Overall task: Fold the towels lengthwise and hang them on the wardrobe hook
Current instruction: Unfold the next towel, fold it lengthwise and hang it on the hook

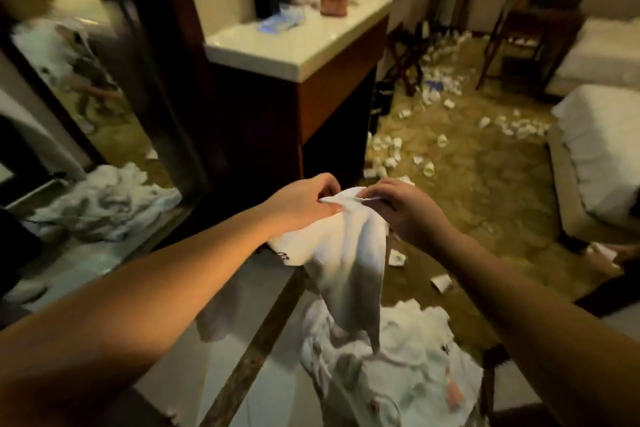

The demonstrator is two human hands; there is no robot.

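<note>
A small white towel (349, 253) hangs in front of me, held up by its top edge. My left hand (304, 201) pinches that edge on the left, and my right hand (405, 204) pinches it on the right, the two hands close together. The cloth drapes down in loose folds toward a pile of white towels (398, 367) lying on the floor below. No wardrobe hook shows in this view.
A tall dark-framed mirror (104, 97) leans at the left, reflecting more white towels. A wooden cabinet with a white counter (298, 45) stands ahead, with a jug and bottles on it. Crumpled paper cups (433, 107) litter the carpet. A white bed (602, 149) is at the right.
</note>
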